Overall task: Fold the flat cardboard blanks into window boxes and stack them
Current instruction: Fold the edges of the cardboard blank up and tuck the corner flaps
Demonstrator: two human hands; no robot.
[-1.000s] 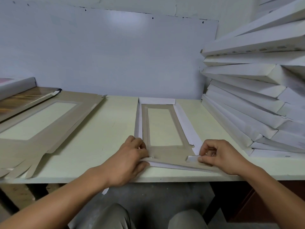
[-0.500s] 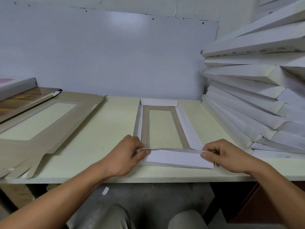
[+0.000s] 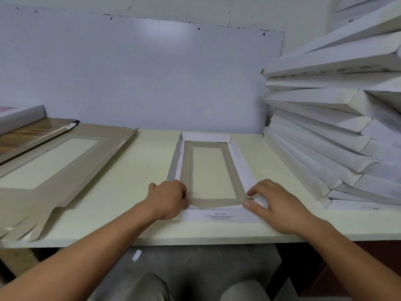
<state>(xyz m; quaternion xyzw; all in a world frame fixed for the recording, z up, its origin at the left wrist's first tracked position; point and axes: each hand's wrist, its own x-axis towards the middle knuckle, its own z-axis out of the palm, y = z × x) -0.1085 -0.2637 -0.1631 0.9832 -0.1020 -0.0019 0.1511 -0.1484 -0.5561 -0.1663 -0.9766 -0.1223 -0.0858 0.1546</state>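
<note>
The left hand [image 3: 168,197], at lower centre of the frame, has its fingers curled over the near left corner of the window box [image 3: 209,174], gripping the white side wall there. The right hand [image 3: 274,205], just right of centre, pinches the near right corner, thumb on the outer wall and fingers bent over the folded flap. Both forearms reach in from the bottom edge.

The box lies open side up in the middle of the pale table [image 3: 141,170]; its white walls stand raised around a brown inner frame with a long rectangular window, and nothing lies inside it. The near wall shows small printed text.

Flat blanks [image 3: 54,170] spread across the left of the frame. Finished white boxes [image 3: 336,137] are stacked at the right, tilted.
</note>
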